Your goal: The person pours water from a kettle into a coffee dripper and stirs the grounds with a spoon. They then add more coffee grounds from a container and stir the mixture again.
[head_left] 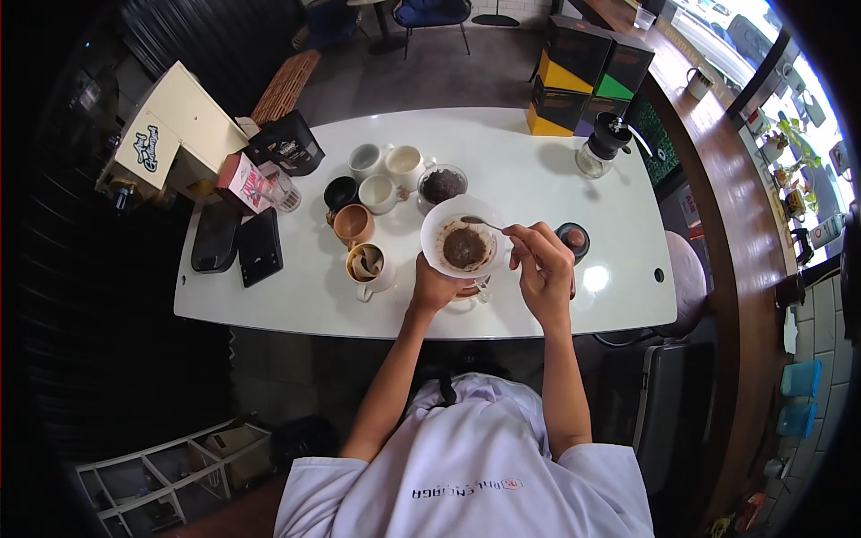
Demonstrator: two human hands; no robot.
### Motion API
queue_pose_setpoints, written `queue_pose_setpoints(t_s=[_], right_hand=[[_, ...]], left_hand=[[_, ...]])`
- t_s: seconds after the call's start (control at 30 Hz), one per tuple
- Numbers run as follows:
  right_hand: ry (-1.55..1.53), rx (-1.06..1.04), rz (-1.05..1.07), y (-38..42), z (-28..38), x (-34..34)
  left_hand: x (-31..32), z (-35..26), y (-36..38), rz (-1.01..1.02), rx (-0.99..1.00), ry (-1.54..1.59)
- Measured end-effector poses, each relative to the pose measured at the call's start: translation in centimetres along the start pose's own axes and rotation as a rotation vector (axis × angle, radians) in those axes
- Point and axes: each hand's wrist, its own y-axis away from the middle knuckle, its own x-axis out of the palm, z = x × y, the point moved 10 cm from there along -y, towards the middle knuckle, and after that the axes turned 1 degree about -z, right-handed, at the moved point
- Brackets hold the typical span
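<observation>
My left hand (434,285) is closed round the lower left side of a white coffee dripper (434,231), which holds wet brown coffee grounds (465,247). Pinched in the fingers of my right hand (543,262) is a metal spoon (480,221), its bowl over the dripper's far inner wall. Partly hidden below the dripper is a glass vessel (482,294) with brown in it. Just beyond stands a glass bowl (430,203) of dark grounds. A dark round object with a brown knob (574,237) lies beside my right hand.
Several cups, including a brown cup (353,224), and a mug with papers inside (377,276) stand left of the dripper. A black tablet-like slab (260,247) and a black pouch (289,145) lie farther left. A hand grinder (595,160) and stacked boxes (574,70) are at far right.
</observation>
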Motion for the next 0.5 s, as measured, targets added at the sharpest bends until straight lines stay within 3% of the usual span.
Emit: queue_pose_setpoints(t_s=[0.5], right_hand=[[-0.027,0.011,0.062,-0.1,-0.6,-0.2]], left_hand=[[-0.1,1.2,-0.1,0.035,0.011,-0.053]])
